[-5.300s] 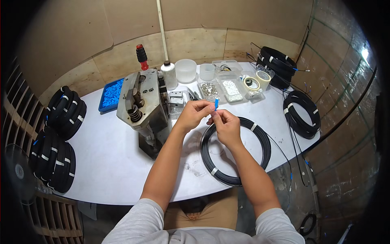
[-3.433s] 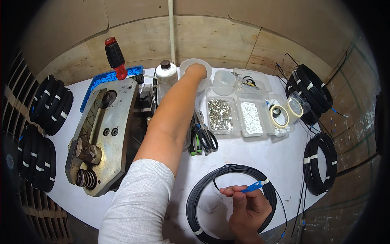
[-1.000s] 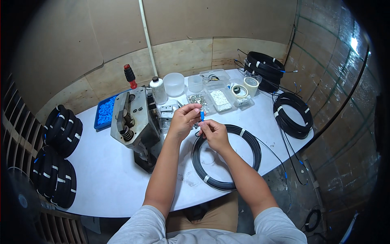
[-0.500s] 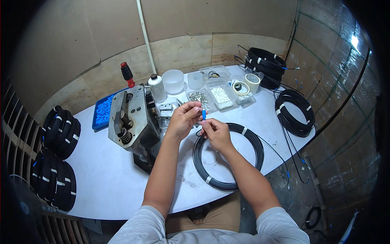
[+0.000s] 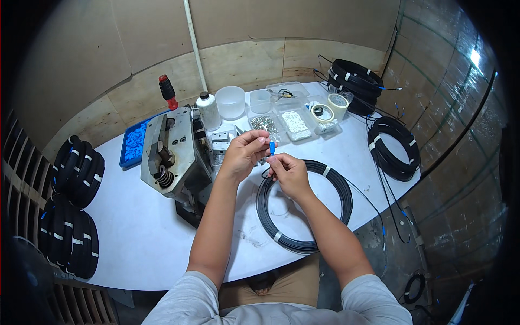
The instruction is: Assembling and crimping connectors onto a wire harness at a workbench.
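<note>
Above the table, a small blue cable connector (image 5: 272, 147) stands upright between my two hands. The fingertips of my left hand (image 5: 246, 154) pinch at its upper end; a tiny part there is hard to make out. From below, my right hand (image 5: 289, 174) grips the connector's lower end, thumb against forefinger, and covers where the cable joins it. A coil of black cable (image 5: 264, 216), bound with white tape bands, lies flat on the white table (image 5: 146, 238) beneath my right hand and forearm.
Left of my hands stands a metal press (image 5: 176, 157), beside a blue tray (image 5: 125, 161) of blue connectors. Behind are a white bottle (image 5: 208, 112), plastic tubs (image 5: 230, 103), a box of small white parts (image 5: 295, 124) and tape rolls (image 5: 338, 104). More black coils (image 5: 67, 238) flank the table.
Both hands keep nearly the same pinch around the blue connector. The whole view has shifted slightly; nothing on the table has visibly moved.
</note>
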`<act>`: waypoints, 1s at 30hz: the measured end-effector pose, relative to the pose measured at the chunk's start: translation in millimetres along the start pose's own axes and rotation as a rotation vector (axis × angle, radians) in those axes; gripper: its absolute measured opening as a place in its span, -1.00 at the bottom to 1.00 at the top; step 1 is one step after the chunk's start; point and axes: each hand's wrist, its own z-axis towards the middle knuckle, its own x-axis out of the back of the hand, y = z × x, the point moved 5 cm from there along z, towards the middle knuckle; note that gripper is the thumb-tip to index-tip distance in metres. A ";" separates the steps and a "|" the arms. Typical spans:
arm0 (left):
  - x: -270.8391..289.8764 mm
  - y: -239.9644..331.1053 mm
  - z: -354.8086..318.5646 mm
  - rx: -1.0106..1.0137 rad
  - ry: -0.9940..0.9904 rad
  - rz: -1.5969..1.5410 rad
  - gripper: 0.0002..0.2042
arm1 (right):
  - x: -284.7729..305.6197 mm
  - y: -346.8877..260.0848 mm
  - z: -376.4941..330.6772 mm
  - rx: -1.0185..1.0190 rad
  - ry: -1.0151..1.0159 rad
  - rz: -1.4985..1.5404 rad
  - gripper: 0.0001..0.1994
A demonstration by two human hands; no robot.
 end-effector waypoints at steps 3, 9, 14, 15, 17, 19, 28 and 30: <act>3.8 -1.6 1.4 0.005 -0.025 -0.011 -0.84 | -0.6 -1.7 -0.9 -0.009 0.001 0.005 -0.78; 1.4 0.2 0.4 0.012 0.015 0.029 -0.83 | -0.4 -0.6 -1.2 0.002 -0.007 0.014 -0.79; -0.4 1.7 -1.6 0.017 0.063 0.066 -0.81 | -0.6 0.0 -1.1 -0.005 -0.014 -0.010 -0.79; -0.5 1.7 -1.4 0.018 0.066 0.069 -0.81 | -0.5 0.3 -1.0 -0.006 -0.014 -0.011 -0.79; -0.2 1.6 -1.1 0.018 0.067 0.073 -0.81 | -0.1 0.8 -0.8 -0.009 -0.011 -0.011 -0.79; 0.3 1.4 -1.0 0.019 0.067 0.077 -0.80 | -0.2 0.7 -0.8 -0.007 -0.014 -0.008 -0.79; -1.0 3.3 -2.3 0.025 0.062 0.077 -0.79 | -1.3 -3.6 -2.0 -0.017 -0.019 -0.001 -0.80; -1.1 2.9 -2.1 0.013 0.051 0.099 -0.78 | -0.9 -3.2 -2.0 -0.017 -0.018 -0.001 -0.80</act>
